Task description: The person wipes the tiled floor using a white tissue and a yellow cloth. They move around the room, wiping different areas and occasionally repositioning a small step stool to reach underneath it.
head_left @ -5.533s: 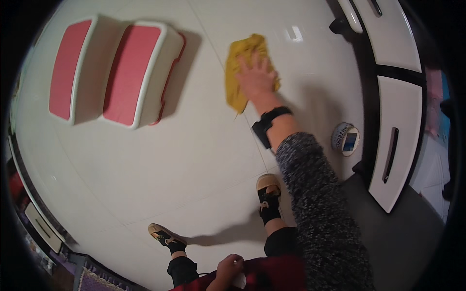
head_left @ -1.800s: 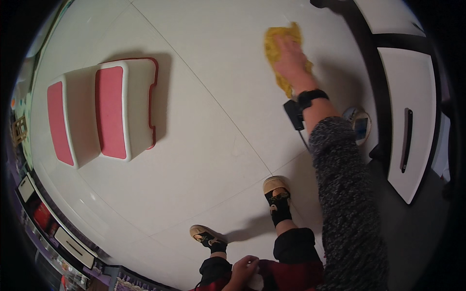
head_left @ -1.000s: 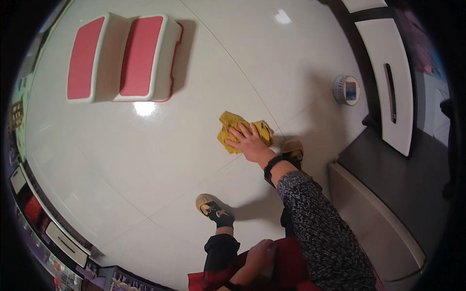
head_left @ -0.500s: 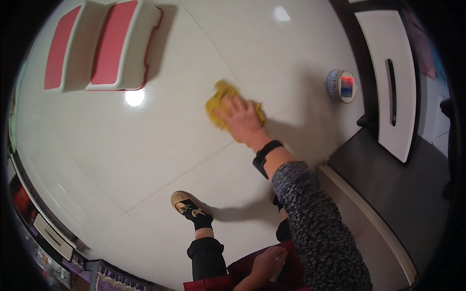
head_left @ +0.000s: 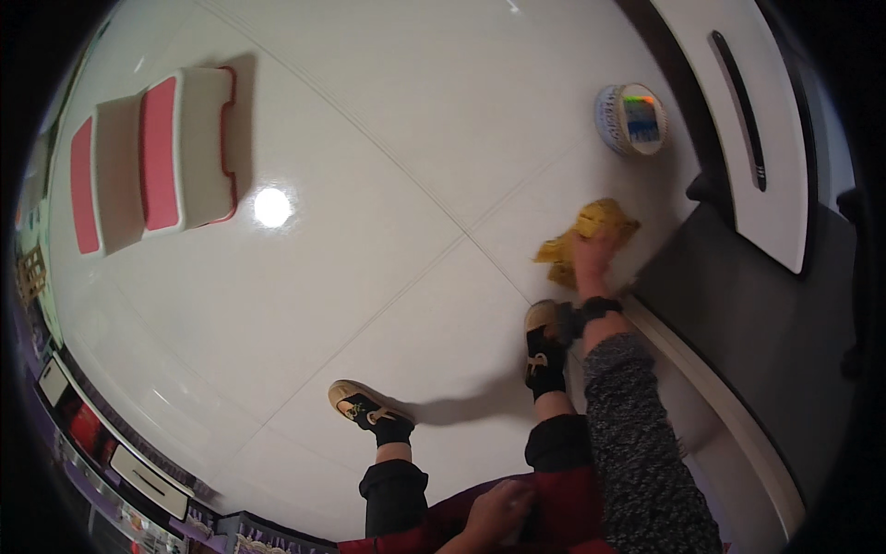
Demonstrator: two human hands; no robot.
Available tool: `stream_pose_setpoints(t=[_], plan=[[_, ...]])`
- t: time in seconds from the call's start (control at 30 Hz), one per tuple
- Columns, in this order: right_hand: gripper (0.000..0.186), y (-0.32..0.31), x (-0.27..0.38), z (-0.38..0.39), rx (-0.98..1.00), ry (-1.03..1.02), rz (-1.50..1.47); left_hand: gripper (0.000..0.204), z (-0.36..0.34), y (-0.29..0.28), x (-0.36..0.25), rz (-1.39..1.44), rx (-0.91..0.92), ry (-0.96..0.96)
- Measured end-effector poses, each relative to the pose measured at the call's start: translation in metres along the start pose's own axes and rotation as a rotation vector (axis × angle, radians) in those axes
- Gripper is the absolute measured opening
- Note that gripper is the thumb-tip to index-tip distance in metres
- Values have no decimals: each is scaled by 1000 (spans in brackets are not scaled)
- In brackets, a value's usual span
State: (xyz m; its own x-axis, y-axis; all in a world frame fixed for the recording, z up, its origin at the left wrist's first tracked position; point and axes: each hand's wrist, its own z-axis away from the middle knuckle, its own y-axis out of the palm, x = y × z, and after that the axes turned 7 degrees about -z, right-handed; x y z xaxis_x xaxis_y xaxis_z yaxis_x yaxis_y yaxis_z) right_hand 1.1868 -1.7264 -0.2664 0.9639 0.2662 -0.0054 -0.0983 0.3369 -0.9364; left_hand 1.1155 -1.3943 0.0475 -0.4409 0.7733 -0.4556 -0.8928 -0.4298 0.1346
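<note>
My right hand (head_left: 593,255), slightly blurred, grips a bunched yellow cloth (head_left: 602,216) on the glossy white tiled floor (head_left: 378,231), near the foot of the dark-framed cabinet and just beyond my right shoe (head_left: 541,342). Its wrist wears a black band with a dark attachment. My left hand (head_left: 501,508) is closed in my lap against red clothing; what it holds is too hidden to name. Above the cloth lies a round container (head_left: 631,120) with a shiny picture on top.
A white step stool with pink treads (head_left: 159,152) stands at the upper left. On the right are a white drawer front (head_left: 776,212) with a black handle, a grey base (head_left: 748,305) and its pale edge (head_left: 701,388). Low drawers (head_left: 148,475) line the lower left. My left shoe (head_left: 355,402) is below centre.
Since half a second ago, my right hand and the cloth have swept right, toward the cabinet. The view has shifted, putting the round container higher in the picture. My left hand stays in my lap.
</note>
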Motion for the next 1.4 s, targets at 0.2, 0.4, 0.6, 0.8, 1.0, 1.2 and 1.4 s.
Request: stream_pose_setpoints(t=[0.2, 0.4, 0.6, 0.8, 1.0, 1.2, 1.4], plan=[[62, 10, 92, 116, 86, -869, 79, 22, -5, 13, 3, -38, 43, -32], [43, -7, 61, 111, 174, -1287, 33, 22, -16, 4, -4, -94, 21, -21], [63, -29, -44, -25, -60, -375, -142, 20, -20, 6, -11, -95, -17, 22], [51, -47, -1, -139, -139, -362, -582, 14, -24, 7, -11, 121, -102, -22], [62, -49, 132, -102, -272, -726, -221, 13, -35, 8, -29, 139, -112, -44], [60, -60, 186, -49, 0, -861, 30, 14, -52, 3, -37, 32, -35, -139], [66, -76, 132, -132, -79, -637, 43, 16, -64, -2, -32, -16, -8, -241]])
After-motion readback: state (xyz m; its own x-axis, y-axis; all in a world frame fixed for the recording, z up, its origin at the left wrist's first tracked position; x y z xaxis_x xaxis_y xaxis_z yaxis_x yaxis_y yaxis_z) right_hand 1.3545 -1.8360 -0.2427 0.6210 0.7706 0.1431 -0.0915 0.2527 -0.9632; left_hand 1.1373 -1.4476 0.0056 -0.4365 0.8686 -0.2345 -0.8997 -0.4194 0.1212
